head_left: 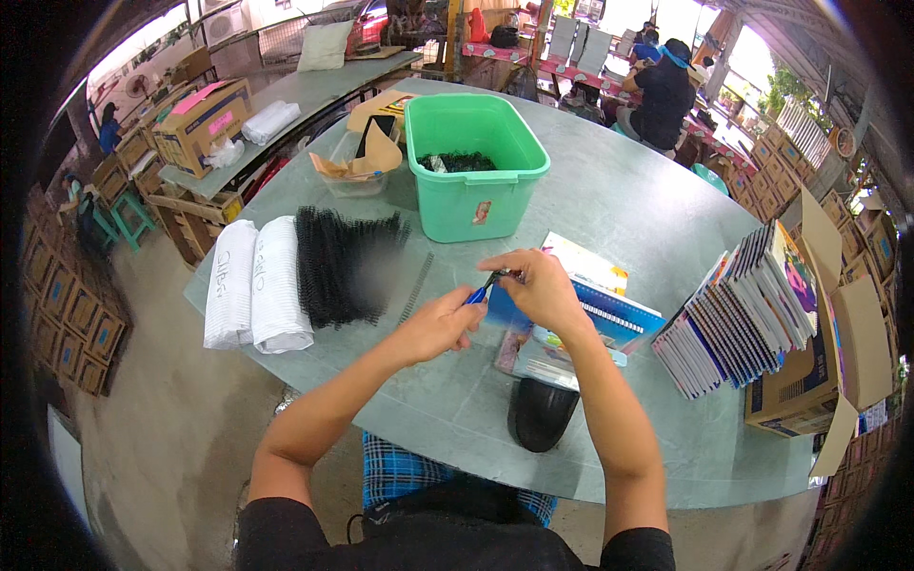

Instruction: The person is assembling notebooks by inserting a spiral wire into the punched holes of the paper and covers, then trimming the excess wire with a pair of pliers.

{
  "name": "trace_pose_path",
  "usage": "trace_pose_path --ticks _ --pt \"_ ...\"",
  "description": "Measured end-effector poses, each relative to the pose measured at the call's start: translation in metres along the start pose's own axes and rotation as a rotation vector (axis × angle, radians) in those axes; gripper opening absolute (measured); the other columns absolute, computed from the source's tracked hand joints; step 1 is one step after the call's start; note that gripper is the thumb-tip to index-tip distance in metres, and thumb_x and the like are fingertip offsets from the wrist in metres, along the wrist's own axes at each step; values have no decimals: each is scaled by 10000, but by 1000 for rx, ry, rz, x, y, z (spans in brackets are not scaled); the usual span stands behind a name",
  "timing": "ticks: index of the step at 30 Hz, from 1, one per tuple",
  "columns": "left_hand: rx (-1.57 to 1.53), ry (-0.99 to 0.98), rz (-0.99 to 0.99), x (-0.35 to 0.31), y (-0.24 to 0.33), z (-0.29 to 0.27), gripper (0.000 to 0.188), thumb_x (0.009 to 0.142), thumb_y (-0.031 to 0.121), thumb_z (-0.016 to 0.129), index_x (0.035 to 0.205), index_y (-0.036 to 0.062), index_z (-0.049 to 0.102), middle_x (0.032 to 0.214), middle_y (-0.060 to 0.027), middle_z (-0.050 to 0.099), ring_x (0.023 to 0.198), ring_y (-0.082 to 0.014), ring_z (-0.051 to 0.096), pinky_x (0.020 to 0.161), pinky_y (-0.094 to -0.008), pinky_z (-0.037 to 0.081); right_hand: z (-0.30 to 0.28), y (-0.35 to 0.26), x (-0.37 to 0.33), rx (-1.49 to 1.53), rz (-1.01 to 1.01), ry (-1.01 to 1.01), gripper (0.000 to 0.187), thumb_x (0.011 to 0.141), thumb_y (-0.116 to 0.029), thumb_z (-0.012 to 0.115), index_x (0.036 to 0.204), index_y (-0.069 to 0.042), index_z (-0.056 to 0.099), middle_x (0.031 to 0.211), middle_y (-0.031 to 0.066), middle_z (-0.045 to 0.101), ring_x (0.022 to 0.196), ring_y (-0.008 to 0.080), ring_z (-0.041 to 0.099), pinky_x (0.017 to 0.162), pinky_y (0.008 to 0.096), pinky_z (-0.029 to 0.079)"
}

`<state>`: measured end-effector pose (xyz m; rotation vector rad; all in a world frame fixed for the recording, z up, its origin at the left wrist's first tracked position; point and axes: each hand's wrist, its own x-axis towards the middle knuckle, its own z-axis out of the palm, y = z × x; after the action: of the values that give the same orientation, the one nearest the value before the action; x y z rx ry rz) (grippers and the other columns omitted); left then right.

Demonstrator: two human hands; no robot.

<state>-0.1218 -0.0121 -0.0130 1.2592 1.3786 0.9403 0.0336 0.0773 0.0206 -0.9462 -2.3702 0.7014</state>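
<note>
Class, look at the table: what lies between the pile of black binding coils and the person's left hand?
In the head view, one loose coil lies on the table between the coil pile and the left hand.

Bare tabletop (609,190) open beyond hands, right of green tub (476,167). Left blocked: black spiral coils (338,262), white rolls (257,281). Right blocked: notebook stack (743,314). Near edge: black object (541,411); open strip left of it.

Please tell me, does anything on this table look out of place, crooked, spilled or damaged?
Nothing looks spilled or broken. Two small things: the row of notebooks leans over against the open cardboard box instead of standing straight, and a torn brown cardboard piece lies crumpled beside the green tub. Both hands, left hand and right hand, work on a blue tool.
</note>
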Motion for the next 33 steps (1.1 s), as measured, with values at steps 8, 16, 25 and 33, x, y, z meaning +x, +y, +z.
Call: trace_pose_path --ticks 8,16,25,33 --pt "531 146 274 1 -8 -5 366 892 380 532 888 14 543 710 -111 610 631 -202 591 562 -362 461 7 2 -4 -57 70 182 190 682 -23 672 871 -4 681 1002 133 556 842 261 597 743 338 491" --pt "242 -46 -29 6 2 0 448 910 371 455 1107 -31 452 760 -252 587 753 -374 614 665 -463 481 13 14 -1 -95 -43 248 165 669 -37 708 815 30 671 993 131 532 783 254 605 711 328 499" --pt "-364 -389 -229 14 -22 -24 498 935 397 442 1297 60 385 942 -123 617 780 -235 646 678 -340 518 -14 6 15 -137 4 20 199 682 -58 726 869 -6 679 1008 119 538 855 233 602 715 332 506" --pt "-297 -342 -207 23 -53 -30 491 933 361 473 1321 71 398 961 -103 598 824 -207 630 699 -331 508 -90 -15 68 -216 -222 456 461 700 -202 734 1120 -67 601 1230 210 501 1029 349 545 880 384 445"
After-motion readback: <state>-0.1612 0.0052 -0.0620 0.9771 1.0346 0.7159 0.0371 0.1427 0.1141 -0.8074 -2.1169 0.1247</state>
